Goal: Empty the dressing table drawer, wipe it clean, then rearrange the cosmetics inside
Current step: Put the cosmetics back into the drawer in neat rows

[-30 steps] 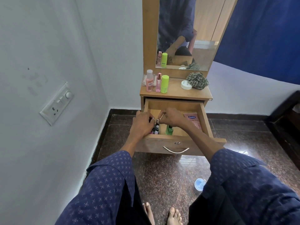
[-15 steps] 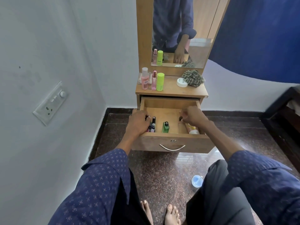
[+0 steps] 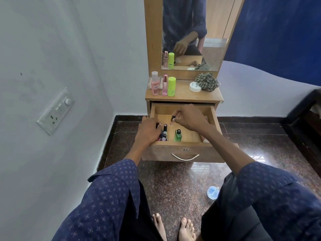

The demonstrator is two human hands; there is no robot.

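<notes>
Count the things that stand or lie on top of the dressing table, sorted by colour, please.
Pink: 2, a bottle and a slim tube
Green: 1, a tube
White: 1, a round jar
Checked: 1, a cloth
Total: 5

You face a matt wooden drawer (image 3: 184,151) with a shiny metal handle (image 3: 185,157), above a glossy speckled stone floor (image 3: 175,181) at the frame's bottom

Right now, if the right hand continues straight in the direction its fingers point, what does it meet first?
The right hand pinches a small dark-capped item, fingers pointing left and slightly down. Probably it first meets the upright dark tube beside the left hand, though depth is unclear.
</notes>
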